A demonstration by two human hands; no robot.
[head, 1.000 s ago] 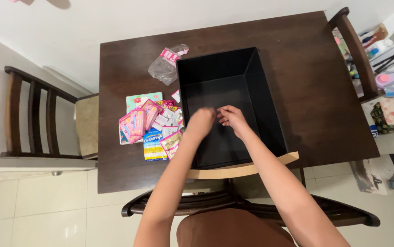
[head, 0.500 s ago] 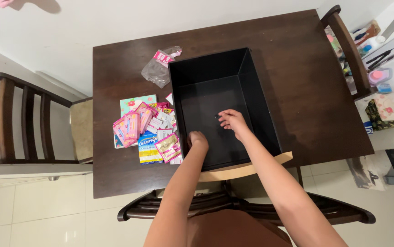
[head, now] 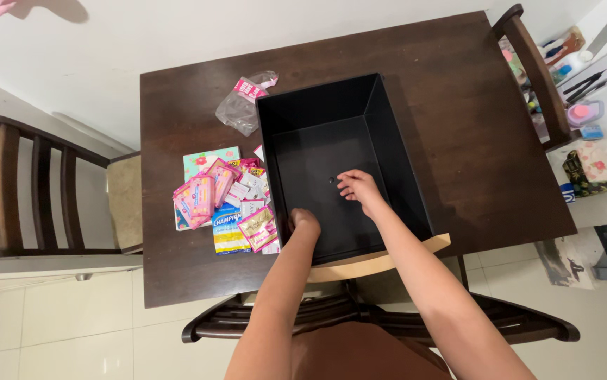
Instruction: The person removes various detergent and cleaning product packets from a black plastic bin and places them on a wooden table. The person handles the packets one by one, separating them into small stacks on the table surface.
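Your right hand (head: 358, 187) sat low inside the black bin (head: 388, 151), fingers spread apart and curled slightly over the bin floor, clamped on nothing that could be made out. A small pale speck lay on the bin floor just left of the fingertips; too small to tell what it was.

Your left hand (head: 304, 222) was at the bin's left wall near its near corner, fingers folded over the rim; whether they gripped the wall or only rested on it, cannot tell.

The bin stood on the dark wooden surface (head: 458, 91), roughly centre, its near end reaching the near edge.

Just left of the bin, a loose pile of small packets (head: 226, 200), mostly pink, with one blue-and-yellow packet at the near side, lay touching or close beside the bin wall. A clear plastic bag (head: 240, 109) with a pink label lay at the bin's far left corner.

A dark chair (head: 36, 190) stood left of the surface, another chair (head: 532, 70) at the far right, and a third chair back (head: 360, 320) near you
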